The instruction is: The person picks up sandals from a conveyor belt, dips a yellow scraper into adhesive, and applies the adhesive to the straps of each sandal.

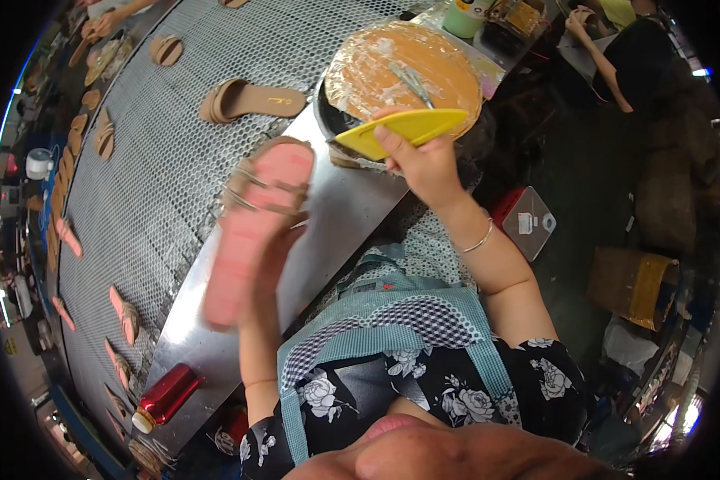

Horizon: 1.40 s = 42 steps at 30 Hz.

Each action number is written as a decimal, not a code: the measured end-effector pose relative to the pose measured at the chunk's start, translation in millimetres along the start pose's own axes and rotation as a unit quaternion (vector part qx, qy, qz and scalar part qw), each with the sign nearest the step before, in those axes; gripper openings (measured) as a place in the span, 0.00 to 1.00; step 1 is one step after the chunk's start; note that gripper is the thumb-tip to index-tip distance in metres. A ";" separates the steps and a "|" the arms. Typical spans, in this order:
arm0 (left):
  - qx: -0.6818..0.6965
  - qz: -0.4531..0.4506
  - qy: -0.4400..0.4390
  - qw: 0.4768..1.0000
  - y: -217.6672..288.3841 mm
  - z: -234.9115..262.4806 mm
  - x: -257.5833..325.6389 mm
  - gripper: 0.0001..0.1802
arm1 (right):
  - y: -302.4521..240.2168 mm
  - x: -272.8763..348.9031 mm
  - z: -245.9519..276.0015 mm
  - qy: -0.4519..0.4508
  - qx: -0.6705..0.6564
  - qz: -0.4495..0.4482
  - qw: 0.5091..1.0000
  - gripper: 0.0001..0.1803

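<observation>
A strappy sandal (244, 248) with a pink footbed and tan straps is gripped in my left hand (278, 250), over the metal ledge; the lower part is smeared by motion. My right hand (426, 164) pinches a thin yellow oval piece (420, 126), thumb on its near face. The piece is tilted over the near edge of a round tub top (360, 68), tan-orange and wrapped in crinkled clear film. A brush-like tool (410, 84) rests on that top, its lower end hidden behind the yellow piece. Beyond my left hand, a tan slide sandal (252, 102) lies on the mesh belt.
The mesh conveyor belt (176, 160) carries several more sandals. A metal ledge (352, 196) runs along it, with a red bottle (166, 398) at the near left. Beside the tub stands a green container (466, 16). A red and silver box (526, 222) and a cardboard box (634, 286) are at right.
</observation>
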<state>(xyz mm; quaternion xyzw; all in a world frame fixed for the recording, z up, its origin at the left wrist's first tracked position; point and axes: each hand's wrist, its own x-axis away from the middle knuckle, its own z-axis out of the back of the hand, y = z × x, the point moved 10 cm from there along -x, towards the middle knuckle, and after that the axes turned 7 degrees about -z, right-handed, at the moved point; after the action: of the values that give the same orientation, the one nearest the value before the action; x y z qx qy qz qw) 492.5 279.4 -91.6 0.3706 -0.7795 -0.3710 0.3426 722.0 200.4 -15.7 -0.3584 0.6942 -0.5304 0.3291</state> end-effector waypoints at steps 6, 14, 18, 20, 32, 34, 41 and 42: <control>-0.024 -0.146 -0.088 0.985 61.7 85.4 -3.4 0.33 | -8.1 -22.0 11.5 -0.127 0.343 -0.040 0.930 0.12; 0.051 -0.241 0.018 0.969 74.6 103.0 -4.5 0.26 | 14.6 -32.7 -0.7 -0.189 0.470 -0.032 0.862 0.14; 0.148 -0.213 0.032 0.965 64.1 91.3 -4.1 0.25 | 27.6 -40.0 26.8 -0.128 0.358 -0.115 0.918 0.14; 0.259 -0.164 -0.055 0.950 58.3 78.2 -11.5 0.25 | 15.1 -33.4 22.8 -0.126 0.346 -0.131 0.920 0.14; 0.276 0.005 -0.028 0.961 5.0 8.2 1.9 0.33 | 9.2 26.7 6.6 -0.067 0.129 -0.071 0.987 0.09; 0.270 0.027 -0.037 0.962 -0.8 -0.2 5.7 0.32 | 10.7 36.8 -12.1 -0.083 0.070 -0.061 0.992 0.10; 0.234 0.050 -0.029 0.971 -22.5 -10.6 11.9 0.29 | 18.9 58.1 -75.8 -0.182 -0.073 -0.050 0.979 0.11; 0.235 0.054 -0.060 0.969 -28.8 -7.5 10.4 0.28 | 22.4 54.9 -72.7 -0.160 -0.060 -0.059 0.983 0.10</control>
<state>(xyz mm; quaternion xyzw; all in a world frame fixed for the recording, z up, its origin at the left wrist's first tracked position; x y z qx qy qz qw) 502.8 255.3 -109.2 0.3748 -0.8830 -0.1796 0.2182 628.9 194.4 -25.6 -0.4981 0.6406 -0.4422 0.3822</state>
